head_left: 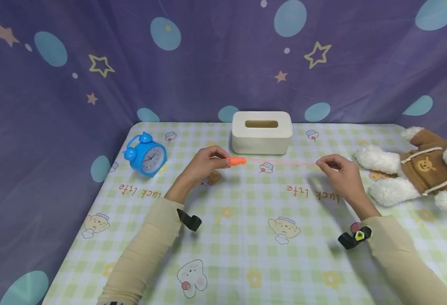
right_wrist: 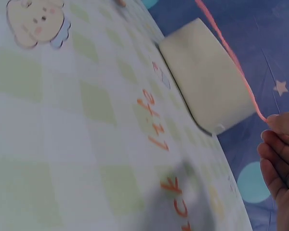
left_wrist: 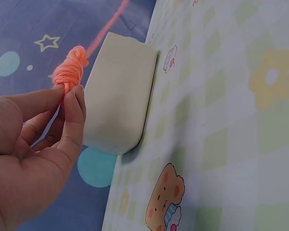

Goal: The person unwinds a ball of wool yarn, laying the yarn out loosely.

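A small wound bundle of orange yarn point(head_left: 237, 161) is pinched between the thumb and fingertips of my left hand point(head_left: 209, 163). In the left wrist view the bundle point(left_wrist: 70, 72) shows its wraps close together, above the left hand point(left_wrist: 43, 139). From it a strand of yarn point(head_left: 299, 164) stretches across to the right, above the table. My right hand point(head_left: 339, 173) pinches the strand's far end between thumb and forefinger. The right wrist view shows the strand point(right_wrist: 231, 55) running up and away from the right hand point(right_wrist: 282, 154).
Behind the strand stands a cream tissue box point(head_left: 262, 142). A blue alarm clock point(head_left: 147, 156) is at the left, and a white plush toy in a brown hoodie point(head_left: 423, 169) lies at the right. A checked cloth point(head_left: 246, 245) covers the table, with a purple curtain point(head_left: 215, 76) behind.
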The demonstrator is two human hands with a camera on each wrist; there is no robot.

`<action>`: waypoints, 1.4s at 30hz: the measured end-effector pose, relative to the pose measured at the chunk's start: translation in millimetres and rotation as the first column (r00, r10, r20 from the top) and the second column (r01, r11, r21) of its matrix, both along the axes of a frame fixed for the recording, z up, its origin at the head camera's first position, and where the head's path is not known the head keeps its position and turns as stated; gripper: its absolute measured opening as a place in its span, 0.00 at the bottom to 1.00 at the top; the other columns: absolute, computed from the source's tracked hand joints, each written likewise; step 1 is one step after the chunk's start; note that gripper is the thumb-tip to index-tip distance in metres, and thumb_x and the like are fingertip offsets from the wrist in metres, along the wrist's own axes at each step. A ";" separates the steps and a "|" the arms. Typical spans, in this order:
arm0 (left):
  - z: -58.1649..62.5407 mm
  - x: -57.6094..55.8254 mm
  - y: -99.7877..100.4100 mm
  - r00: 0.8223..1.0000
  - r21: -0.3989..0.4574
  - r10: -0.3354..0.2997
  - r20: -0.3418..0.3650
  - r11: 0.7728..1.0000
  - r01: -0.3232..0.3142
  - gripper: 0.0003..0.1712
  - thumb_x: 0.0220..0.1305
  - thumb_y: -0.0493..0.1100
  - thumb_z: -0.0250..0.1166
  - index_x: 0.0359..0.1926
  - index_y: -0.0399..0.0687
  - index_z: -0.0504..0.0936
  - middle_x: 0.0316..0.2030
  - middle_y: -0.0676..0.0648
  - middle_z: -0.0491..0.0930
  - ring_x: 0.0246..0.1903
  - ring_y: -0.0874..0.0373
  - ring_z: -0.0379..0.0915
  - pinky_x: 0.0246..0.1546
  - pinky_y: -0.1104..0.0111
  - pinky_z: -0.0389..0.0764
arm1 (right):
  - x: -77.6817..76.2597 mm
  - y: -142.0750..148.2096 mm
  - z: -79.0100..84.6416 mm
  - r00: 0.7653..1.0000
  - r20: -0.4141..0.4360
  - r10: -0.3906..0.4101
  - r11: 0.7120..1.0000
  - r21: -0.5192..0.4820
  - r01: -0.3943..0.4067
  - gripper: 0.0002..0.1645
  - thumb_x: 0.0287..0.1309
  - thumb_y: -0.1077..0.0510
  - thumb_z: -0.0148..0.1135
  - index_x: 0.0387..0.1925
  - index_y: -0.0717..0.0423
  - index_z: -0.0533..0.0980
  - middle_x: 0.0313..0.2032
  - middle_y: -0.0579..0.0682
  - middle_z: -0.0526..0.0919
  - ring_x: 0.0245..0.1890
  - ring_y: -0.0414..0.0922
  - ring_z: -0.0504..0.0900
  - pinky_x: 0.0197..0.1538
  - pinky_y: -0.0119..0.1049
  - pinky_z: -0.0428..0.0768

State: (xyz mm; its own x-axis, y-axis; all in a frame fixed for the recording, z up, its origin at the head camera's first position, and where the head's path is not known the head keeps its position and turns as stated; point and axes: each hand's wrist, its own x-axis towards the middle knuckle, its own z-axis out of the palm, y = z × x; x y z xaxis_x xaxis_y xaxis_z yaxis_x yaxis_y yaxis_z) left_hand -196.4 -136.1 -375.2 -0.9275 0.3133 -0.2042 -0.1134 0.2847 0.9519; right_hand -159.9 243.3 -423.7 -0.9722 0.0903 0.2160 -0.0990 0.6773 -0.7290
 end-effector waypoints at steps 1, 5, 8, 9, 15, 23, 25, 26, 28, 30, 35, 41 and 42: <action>0.1 -0.2 -0.3 1.000 0.002 0.005 -0.005 1.000 -0.004 0.09 0.62 0.43 0.66 0.42 0.45 0.80 0.44 0.45 0.80 0.45 0.49 0.79 0.50 0.48 0.74 | 0.7 2.8 -0.8 1.000 0.002 -0.004 1.000 0.006 0.004 0.20 0.63 0.41 0.58 0.43 0.52 0.81 0.41 0.50 0.83 0.35 0.19 0.71 0.40 0.23 0.71; 1.9 0.2 -1.8 1.000 0.014 0.012 -0.017 1.000 -0.011 0.09 0.63 0.42 0.65 0.42 0.44 0.80 0.43 0.43 0.80 0.45 0.50 0.79 0.56 0.45 0.72 | 4.6 13.2 -2.7 1.000 0.007 -0.024 0.999 0.021 0.024 0.21 0.63 0.41 0.57 0.43 0.53 0.81 0.41 0.52 0.83 0.35 0.19 0.69 0.41 0.27 0.71; 3.1 0.7 -3.7 1.000 0.018 0.005 -0.017 1.000 -0.005 0.08 0.63 0.42 0.65 0.42 0.44 0.80 0.45 0.45 0.78 0.44 0.50 0.79 0.55 0.44 0.72 | 7.6 19.6 -3.7 0.999 0.007 -0.052 0.999 0.009 0.052 0.20 0.63 0.42 0.59 0.42 0.53 0.81 0.40 0.51 0.83 0.34 0.19 0.70 0.40 0.29 0.70; 3.2 0.7 -4.3 1.000 0.015 0.002 -0.018 1.000 -0.002 0.08 0.63 0.43 0.65 0.42 0.45 0.80 0.46 0.46 0.78 0.44 0.50 0.80 0.55 0.44 0.72 | 8.7 21.5 -3.6 0.998 0.007 -0.059 0.998 0.007 0.059 0.19 0.63 0.42 0.59 0.42 0.53 0.81 0.39 0.50 0.83 0.33 0.19 0.70 0.40 0.28 0.70; 3.7 0.3 -6.9 1.000 0.019 -0.004 -0.015 1.000 0.005 0.08 0.64 0.43 0.65 0.41 0.47 0.80 0.45 0.44 0.79 0.48 0.41 0.77 0.54 0.42 0.71 | 12.3 34.8 -4.4 0.996 -0.030 -0.079 0.997 0.022 0.080 0.17 0.62 0.45 0.61 0.39 0.55 0.82 0.31 0.29 0.78 0.31 0.17 0.70 0.39 0.22 0.68; 4.7 -1.1 -9.4 1.000 0.038 0.002 -0.012 0.999 -0.002 0.08 0.64 0.42 0.65 0.42 0.44 0.79 0.46 0.43 0.78 0.46 0.47 0.79 0.56 0.43 0.71 | 18.0 49.5 -1.8 0.991 -0.071 -0.110 0.992 0.061 0.114 0.16 0.61 0.47 0.62 0.40 0.57 0.81 0.33 0.34 0.81 0.31 0.13 0.68 0.39 0.21 0.67; 4.8 -1.8 -10.1 1.000 0.053 0.010 -0.011 0.999 -0.010 0.08 0.64 0.40 0.64 0.41 0.43 0.79 0.46 0.43 0.77 0.45 0.48 0.80 0.57 0.44 0.71 | 18.4 52.5 -0.3 0.989 -0.082 -0.123 0.989 0.073 0.129 0.16 0.61 0.48 0.62 0.39 0.57 0.81 0.33 0.34 0.80 0.31 0.13 0.67 0.37 0.21 0.66; 4.6 -2.2 -10.6 1.000 0.057 0.014 -0.014 0.998 -0.013 0.07 0.64 0.40 0.64 0.41 0.42 0.79 0.46 0.43 0.77 0.45 0.48 0.80 0.58 0.45 0.71 | 18.4 53.6 0.0 0.988 -0.092 -0.127 0.988 0.077 0.135 0.16 0.61 0.48 0.63 0.39 0.57 0.81 0.32 0.31 0.80 0.30 0.12 0.67 0.37 0.21 0.66; 5.0 -2.7 -10.9 1.000 0.070 0.017 -0.014 0.997 -0.016 0.07 0.64 0.38 0.64 0.41 0.41 0.78 0.45 0.42 0.77 0.46 0.47 0.80 0.59 0.45 0.71 | 18.2 54.7 0.6 0.986 -0.112 -0.122 0.988 0.082 0.132 0.14 0.61 0.50 0.63 0.38 0.58 0.81 0.29 0.21 0.75 0.30 0.12 0.66 0.36 0.22 0.66; 5.5 -3.2 -10.5 1.000 0.070 0.022 -0.013 0.997 -0.021 0.07 0.64 0.38 0.64 0.41 0.40 0.78 0.45 0.42 0.77 0.46 0.46 0.80 0.59 0.45 0.71 | 18.7 54.3 0.9 0.988 -0.117 -0.100 0.989 0.096 0.112 0.13 0.60 0.51 0.64 0.38 0.58 0.81 0.28 0.18 0.72 0.29 0.12 0.66 0.36 0.22 0.66; 5.8 -3.9 -8.4 1.000 0.068 0.021 -0.012 0.997 -0.020 0.07 0.64 0.38 0.64 0.42 0.41 0.78 0.45 0.44 0.78 0.45 0.48 0.81 0.58 0.46 0.72 | 21.2 48.5 -2.1 0.996 -0.087 0.006 0.986 0.165 0.008 0.08 0.60 0.55 0.64 0.36 0.57 0.81 0.31 0.48 0.84 0.29 0.13 0.64 0.35 0.24 0.68; 6.8 -3.5 -5.5 1.000 0.062 0.004 -0.013 0.998 -0.003 0.08 0.64 0.38 0.64 0.42 0.40 0.78 0.44 0.44 0.78 0.45 0.48 0.80 0.56 0.48 0.74 | 21.7 38.1 -10.3 0.994 -0.023 0.109 0.968 0.228 -0.101 0.06 0.62 0.55 0.63 0.36 0.53 0.81 0.32 0.52 0.85 0.31 0.27 0.73 0.35 0.32 0.72; 7.0 -3.4 -4.9 1.000 0.058 0.001 -0.013 0.998 0.000 0.08 0.64 0.38 0.64 0.43 0.40 0.78 0.44 0.44 0.78 0.44 0.49 0.81 0.56 0.48 0.74 | 21.3 36.4 -11.6 0.993 -0.019 0.116 0.966 0.234 -0.109 0.05 0.62 0.56 0.62 0.36 0.53 0.81 0.32 0.52 0.85 0.31 0.31 0.76 0.35 0.33 0.72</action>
